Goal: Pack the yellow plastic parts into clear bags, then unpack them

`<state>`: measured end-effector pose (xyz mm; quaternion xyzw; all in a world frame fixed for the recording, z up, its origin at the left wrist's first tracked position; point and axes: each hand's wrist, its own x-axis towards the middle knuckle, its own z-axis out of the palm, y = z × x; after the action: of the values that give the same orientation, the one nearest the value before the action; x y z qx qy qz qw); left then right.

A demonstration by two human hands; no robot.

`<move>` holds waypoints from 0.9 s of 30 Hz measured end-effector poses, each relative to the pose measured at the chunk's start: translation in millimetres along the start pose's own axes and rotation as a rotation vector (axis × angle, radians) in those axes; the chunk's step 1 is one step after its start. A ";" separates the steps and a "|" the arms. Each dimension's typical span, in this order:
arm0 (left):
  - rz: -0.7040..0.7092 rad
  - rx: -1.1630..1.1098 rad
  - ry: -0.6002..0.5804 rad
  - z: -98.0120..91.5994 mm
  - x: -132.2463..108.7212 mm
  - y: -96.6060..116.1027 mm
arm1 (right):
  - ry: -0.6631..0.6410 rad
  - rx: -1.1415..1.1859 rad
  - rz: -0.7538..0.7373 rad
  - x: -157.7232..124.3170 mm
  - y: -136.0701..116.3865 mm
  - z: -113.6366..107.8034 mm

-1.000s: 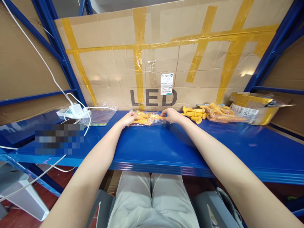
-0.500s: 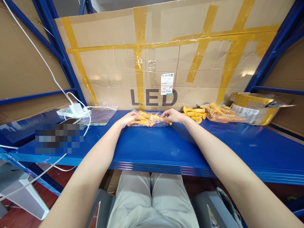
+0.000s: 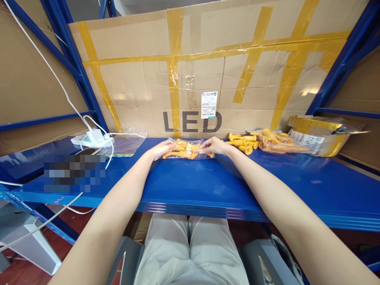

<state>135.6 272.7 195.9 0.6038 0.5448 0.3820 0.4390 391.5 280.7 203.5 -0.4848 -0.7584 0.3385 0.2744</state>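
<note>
A clear plastic bag of orange plastic parts point(image 3: 187, 149) lies on the blue shelf point(image 3: 208, 186), just in front of the taped cardboard marked LED. My left hand point(image 3: 160, 149) grips the bag's left end with curled fingers. At the bag's right end my right hand point(image 3: 216, 145) pinches the plastic. Both forearms stretch out across the shelf toward it.
Loose orange parts point(image 3: 244, 143) and more bagged ones point(image 3: 277, 142) lie to the right, beside a taped cardboard box point(image 3: 317, 134). On the left sit a white power strip with charger point(image 3: 92, 138), a phone point(image 3: 87, 152) and an empty clear bag point(image 3: 126, 143). White cables hang off the shelf's left edge.
Both hands stayed on the bag. The right hand shifted slightly left and the orange parts bunched closer together inside the bag.
</note>
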 end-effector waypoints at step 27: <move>0.085 0.068 -0.030 11.5 -0.7 -3.5 | 0.051 -0.033 -0.178 17.6 7.4 15.1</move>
<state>145.2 270.8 188.9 0.6464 0.5248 0.3726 0.4097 377.7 295.3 189.9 -0.4286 -0.7965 0.2879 0.3147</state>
